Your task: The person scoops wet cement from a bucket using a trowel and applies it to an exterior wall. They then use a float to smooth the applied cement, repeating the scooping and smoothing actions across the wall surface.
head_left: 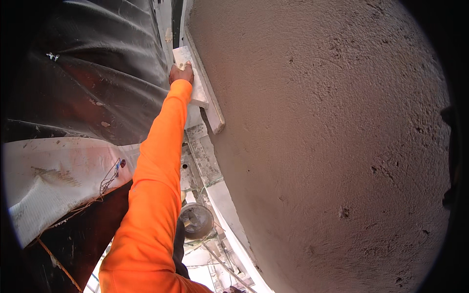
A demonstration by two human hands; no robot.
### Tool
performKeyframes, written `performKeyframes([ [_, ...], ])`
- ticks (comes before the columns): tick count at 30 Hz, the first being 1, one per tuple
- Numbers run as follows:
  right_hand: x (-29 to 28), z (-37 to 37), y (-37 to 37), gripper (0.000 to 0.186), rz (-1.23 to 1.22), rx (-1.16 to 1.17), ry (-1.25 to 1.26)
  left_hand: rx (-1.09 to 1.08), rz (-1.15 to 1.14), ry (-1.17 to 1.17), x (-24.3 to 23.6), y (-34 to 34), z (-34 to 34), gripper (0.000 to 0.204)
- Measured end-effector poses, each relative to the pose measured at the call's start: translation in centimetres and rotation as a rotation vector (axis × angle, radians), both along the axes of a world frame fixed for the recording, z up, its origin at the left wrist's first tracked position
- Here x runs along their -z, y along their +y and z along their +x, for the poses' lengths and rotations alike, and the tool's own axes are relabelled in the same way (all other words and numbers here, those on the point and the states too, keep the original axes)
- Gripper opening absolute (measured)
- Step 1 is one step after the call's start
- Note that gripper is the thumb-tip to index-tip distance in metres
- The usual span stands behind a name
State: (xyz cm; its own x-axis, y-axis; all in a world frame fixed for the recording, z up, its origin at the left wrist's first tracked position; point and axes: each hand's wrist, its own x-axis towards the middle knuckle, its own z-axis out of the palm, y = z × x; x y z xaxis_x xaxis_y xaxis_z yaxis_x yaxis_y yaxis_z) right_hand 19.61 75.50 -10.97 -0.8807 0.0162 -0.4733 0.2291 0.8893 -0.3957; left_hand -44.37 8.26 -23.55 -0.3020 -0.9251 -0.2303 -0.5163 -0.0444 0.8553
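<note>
My left hand (181, 74), at the end of an orange sleeve, reaches far up and is closed around the pale, blocky grip (197, 93) of a long plastering float. The float's flat board (213, 116) lies along the left edge of a wall of wet-looking grey-brown plaster (317, 146). Near the board the plaster looks smoother; toward the right it is rough and pitted. My right hand does not show.
Dark plastic sheeting (97, 68) hangs at the left above a pale, stained sheet (63, 171) with loose wire. Below, a round dark bucket (196, 220) stands among planks and debris. A pale strip (234, 244) runs along the wall's lower edge.
</note>
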Motion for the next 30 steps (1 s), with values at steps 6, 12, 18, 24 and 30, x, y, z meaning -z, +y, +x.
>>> performKeyframes([
  [6,2.6,0.5,1.0,0.049,-0.147,0.124,0.154,-0.010,0.126,-0.197,-1.9,-2.0,-0.9,0.054],
  [12,1.9,1.8,1.7,0.053,-0.009,0.091,-0.006,0.012,0.053,-0.010,-3.0,-1.0,-0.5,0.051],
  [18,2.4,2.1,0.7,0.051,-0.038,0.021,0.099,-0.002,-0.022,-0.037,-4.2,-0.8,-0.3,0.049],
  [24,0.8,0.7,0.0,0.050,-0.013,0.036,0.103,0.014,0.022,0.020,-6.3,-1.7,-0.7,0.048],
  [30,1.6,1.9,0.8,0.059,-0.183,0.271,-0.080,-0.014,-0.045,0.098,-10.5,-0.5,0.0,0.047],
])
